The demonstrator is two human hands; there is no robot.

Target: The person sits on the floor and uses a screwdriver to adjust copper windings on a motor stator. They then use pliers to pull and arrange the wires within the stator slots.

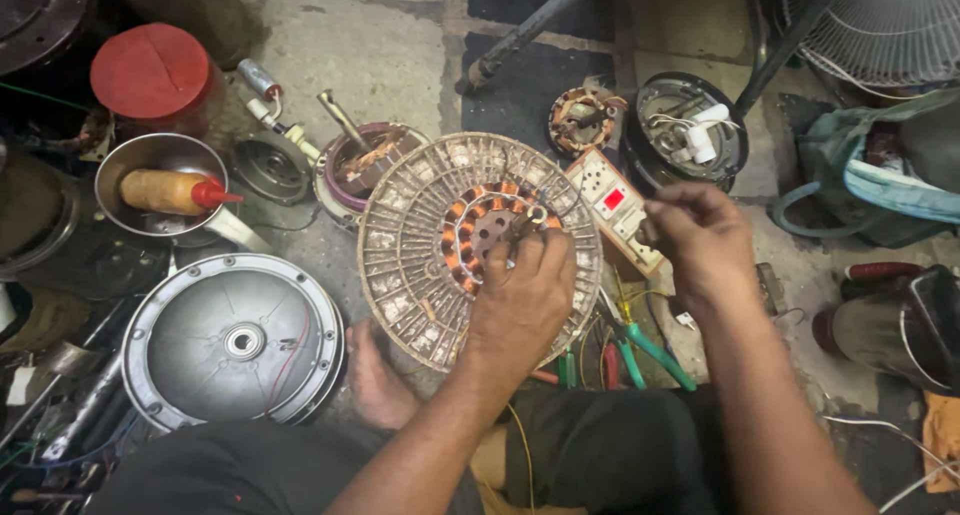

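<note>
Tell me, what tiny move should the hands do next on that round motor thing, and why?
Probably draw the wire taut. The left hand presses its fingertips on the copper coils in the ribbed round motor, while the right hand pinches something thin off to the side.

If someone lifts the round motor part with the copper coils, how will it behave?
The round motor part is probably stiff and heavy for its size: metal laminations ring copper coils. Being flat and wide, it seems unlikely to tip or roll. The thin wire near the left hand could be fragile.
</note>
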